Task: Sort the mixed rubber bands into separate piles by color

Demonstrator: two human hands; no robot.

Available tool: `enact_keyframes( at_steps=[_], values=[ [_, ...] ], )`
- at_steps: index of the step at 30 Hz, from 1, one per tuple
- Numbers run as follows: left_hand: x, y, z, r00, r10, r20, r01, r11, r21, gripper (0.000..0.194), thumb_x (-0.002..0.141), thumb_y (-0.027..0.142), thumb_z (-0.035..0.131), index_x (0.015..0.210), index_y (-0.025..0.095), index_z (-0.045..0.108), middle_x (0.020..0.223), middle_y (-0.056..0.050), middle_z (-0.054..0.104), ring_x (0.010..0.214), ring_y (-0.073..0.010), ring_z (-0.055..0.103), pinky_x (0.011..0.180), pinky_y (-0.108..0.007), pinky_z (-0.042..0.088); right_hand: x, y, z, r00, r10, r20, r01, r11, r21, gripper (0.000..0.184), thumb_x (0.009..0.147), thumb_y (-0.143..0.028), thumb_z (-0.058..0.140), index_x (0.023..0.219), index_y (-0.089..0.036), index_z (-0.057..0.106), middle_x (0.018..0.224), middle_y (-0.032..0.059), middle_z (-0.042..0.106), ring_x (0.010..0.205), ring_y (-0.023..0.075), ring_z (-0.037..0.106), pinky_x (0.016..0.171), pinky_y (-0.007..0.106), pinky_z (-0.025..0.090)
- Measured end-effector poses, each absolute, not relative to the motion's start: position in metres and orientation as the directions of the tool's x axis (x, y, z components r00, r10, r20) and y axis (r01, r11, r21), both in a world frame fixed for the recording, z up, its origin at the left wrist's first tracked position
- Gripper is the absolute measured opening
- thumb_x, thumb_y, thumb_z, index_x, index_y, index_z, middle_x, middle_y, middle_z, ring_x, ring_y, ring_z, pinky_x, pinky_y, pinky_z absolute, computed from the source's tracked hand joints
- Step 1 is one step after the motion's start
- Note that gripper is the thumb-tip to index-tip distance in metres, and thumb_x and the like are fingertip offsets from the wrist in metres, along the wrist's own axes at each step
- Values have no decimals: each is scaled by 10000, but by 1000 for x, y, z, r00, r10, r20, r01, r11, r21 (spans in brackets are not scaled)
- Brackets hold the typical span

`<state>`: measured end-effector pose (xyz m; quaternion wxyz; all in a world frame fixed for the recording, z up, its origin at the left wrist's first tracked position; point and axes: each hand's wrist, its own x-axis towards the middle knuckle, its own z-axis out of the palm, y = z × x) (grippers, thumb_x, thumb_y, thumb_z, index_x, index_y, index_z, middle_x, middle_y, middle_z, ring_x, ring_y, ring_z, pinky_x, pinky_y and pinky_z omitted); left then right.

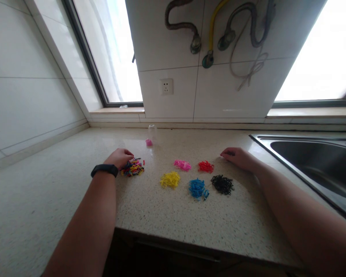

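My left hand (pixel 119 157), with a dark band on its wrist, rests at a mixed-colour pile of small rubber bands (pixel 135 168). Its fingers are pinched together at the pile's back edge; what they hold is too small to make out. My right hand (pixel 235 157) lies low over the counter, right of the red rubber bands (pixel 205 166). Its fingertips are drawn together, and anything between them is hidden. Between my hands sit single-colour heaps: pink rubber bands (pixel 182 165), yellow rubber bands (pixel 170 179), blue rubber bands (pixel 198 189) and black rubber bands (pixel 222 184).
Behind the piles, a clear plastic container (pixel 152 132) stands beside a small pink object (pixel 148 142). A steel sink (pixel 311 161) is set into the counter (pixel 150 211) on the right. Hoses (pixel 182 26) and a socket (pixel 166 86) are on the tiled wall.
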<state>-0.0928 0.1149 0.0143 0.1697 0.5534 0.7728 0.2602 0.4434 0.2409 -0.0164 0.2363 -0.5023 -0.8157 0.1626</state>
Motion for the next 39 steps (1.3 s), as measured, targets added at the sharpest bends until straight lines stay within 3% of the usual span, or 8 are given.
enact_keyframes(
  at_steps=[11, 24, 39],
  values=[
    [-65, 111, 31, -68, 974, 218, 698, -110, 708, 447, 753, 554, 662, 929, 152, 745, 893, -76, 751, 837, -216, 659, 775, -310, 484, 438, 235, -11, -392, 889, 238, 762, 459, -458, 308, 854, -431, 547, 916, -201, 743, 818, 63, 745, 751, 209, 660, 714, 321, 491],
    [-19, 109, 34, 146, 926, 349, 700, -346, 625, 318, 869, 467, 630, 931, 169, 722, 843, -43, 710, 702, -150, 569, 655, -274, 457, 438, 240, -17, -389, 885, 257, 782, 464, -416, 267, 860, -397, 571, 934, -225, 761, 864, 56, 751, 765, 200, 661, 715, 307, 483],
    [27, 98, 38, 242, 895, 375, 688, -431, 584, 237, 907, 392, 622, 960, 181, 716, 857, -30, 704, 681, -129, 550, 630, -260, 433, 435, 243, -19, -377, 892, 250, 823, 446, -350, 237, 848, -381, 592, 936, -246, 766, 856, 39, 752, 742, 181, 653, 679, 275, 446]
  ],
)
